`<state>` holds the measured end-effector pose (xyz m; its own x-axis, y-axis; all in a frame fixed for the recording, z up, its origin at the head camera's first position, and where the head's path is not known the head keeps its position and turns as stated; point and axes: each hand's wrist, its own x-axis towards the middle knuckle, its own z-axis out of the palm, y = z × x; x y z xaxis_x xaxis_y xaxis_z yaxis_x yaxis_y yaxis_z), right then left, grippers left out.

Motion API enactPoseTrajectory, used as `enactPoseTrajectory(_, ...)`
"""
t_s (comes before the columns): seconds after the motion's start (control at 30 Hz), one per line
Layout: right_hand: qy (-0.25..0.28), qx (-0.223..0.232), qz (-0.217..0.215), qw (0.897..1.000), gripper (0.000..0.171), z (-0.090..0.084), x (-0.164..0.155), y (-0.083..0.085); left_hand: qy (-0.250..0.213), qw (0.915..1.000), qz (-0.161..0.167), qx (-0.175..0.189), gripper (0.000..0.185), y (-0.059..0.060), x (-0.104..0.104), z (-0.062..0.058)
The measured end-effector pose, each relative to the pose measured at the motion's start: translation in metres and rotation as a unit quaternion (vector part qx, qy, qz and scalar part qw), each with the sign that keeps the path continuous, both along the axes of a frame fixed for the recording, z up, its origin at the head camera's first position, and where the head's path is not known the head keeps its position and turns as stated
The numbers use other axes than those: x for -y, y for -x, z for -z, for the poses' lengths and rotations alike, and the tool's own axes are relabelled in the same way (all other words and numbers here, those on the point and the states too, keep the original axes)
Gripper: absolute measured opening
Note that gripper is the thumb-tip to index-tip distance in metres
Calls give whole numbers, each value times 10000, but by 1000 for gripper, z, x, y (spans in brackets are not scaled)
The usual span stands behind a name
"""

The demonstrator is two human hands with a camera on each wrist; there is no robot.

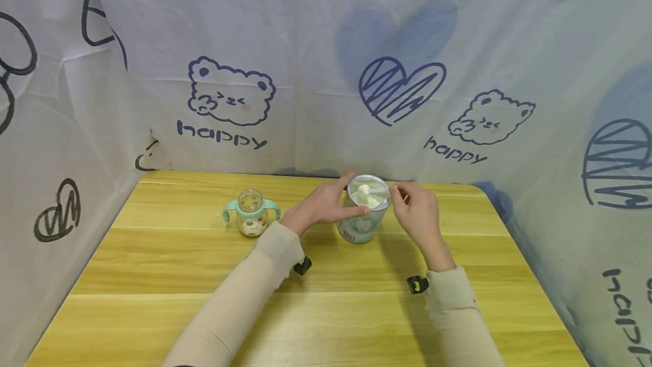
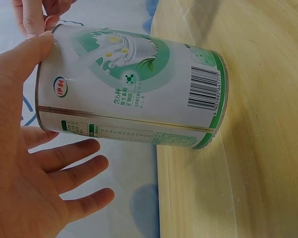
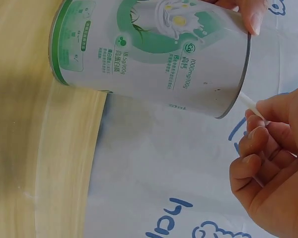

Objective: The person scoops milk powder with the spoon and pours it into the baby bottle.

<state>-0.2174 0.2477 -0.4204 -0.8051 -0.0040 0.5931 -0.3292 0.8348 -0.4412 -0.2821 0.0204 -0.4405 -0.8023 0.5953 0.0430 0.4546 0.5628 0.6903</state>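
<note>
Wooden table [image 1: 153,310] fills lower frame, printed cloth backdrop [image 1: 316,44] behind. Milk powder can [image 1: 363,222] stands open near table's 12 o'clock edge, powder inside. L hand [image 1: 326,204] at can's 9 o'clock: thumb on rim, other fingers spread straight beside the wall, no wrap. R hand [image 1: 420,211] at 3 o'clock, fingers curled, pinching white scoop [image 1: 370,191] handle; scoop bowl sits over the powder. Baby bottle [image 1: 251,212] w/ teal handles at 9 o'clock of can, well apart.
</note>
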Motion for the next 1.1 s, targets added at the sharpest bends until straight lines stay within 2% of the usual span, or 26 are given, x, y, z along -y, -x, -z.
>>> enactPoseTrajectory(0.6, -498, -627, -232, 9965, 13, 1, 0, 0, 78, 10000, 8, -4, 107, -1, 0, -2)
enactPoseTrajectory(0.97, -486, -704, -301, 9959, 15, -2, 1, 1, 9, 10000, 20, 18, 107, 0, 0, -2)
enactPoseTrajectory(1.1, -655, -683, -305, 9950, 16, -2, 0, 1, -5, 10000, 42, -7, 106, 0, 0, -2)
